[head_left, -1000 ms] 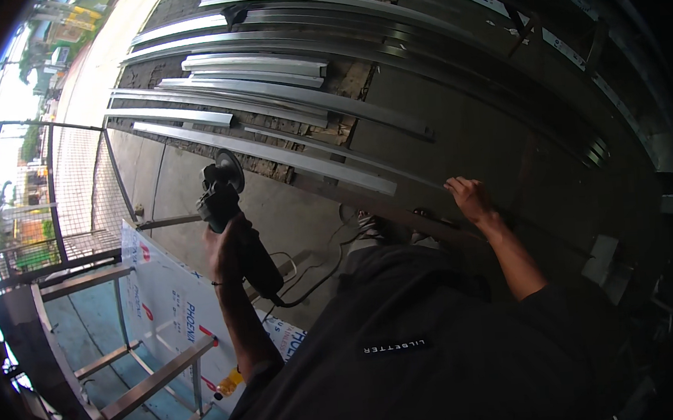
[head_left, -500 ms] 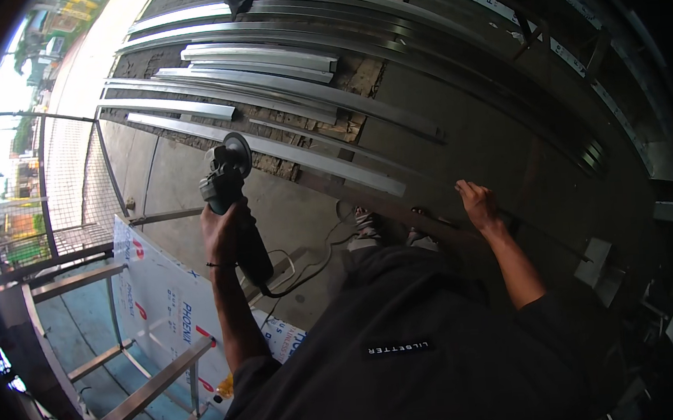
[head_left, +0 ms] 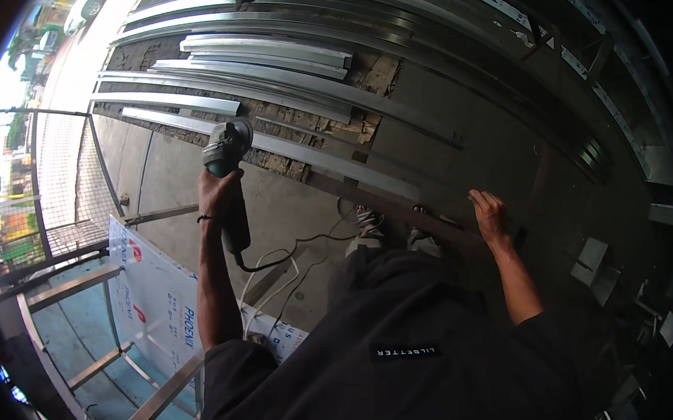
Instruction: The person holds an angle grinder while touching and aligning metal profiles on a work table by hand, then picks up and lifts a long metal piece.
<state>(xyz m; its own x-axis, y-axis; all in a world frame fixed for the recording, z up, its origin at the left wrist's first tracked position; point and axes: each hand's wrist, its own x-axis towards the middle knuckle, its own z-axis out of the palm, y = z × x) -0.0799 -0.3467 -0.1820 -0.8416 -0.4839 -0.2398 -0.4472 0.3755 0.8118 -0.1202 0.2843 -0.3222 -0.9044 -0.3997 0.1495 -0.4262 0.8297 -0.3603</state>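
Note:
My left hand (head_left: 218,193) is wrapped round the body of a dark angle grinder (head_left: 235,229), its head and disc pointing away from me. The round disc (head_left: 245,134) shows nearly edge-on at the head's right side, over a long silver metal bar (head_left: 309,154); I cannot tell whether it touches. From the grinder's rear a dark cord (head_left: 266,266) runs toward the floor near my feet. My right hand (head_left: 490,211) hangs in the air to the right, fingers curled closed; whatever they may hold is hidden. Both forearms are stretched forward.
Long metal profiles (head_left: 280,73) lie across the floor ahead on flattened brown sheets. At left stand a metal frame (head_left: 155,406), a film-covered panel (head_left: 155,289) and a mesh gate (head_left: 65,182). Metal offcuts (head_left: 592,262) lie right. A pale cable (head_left: 252,282) loops near my left arm.
The grinder has moved slightly up in the view, its disc turned more edge-on. My right hand has shifted a little right and down. The whole view has shifted slightly.

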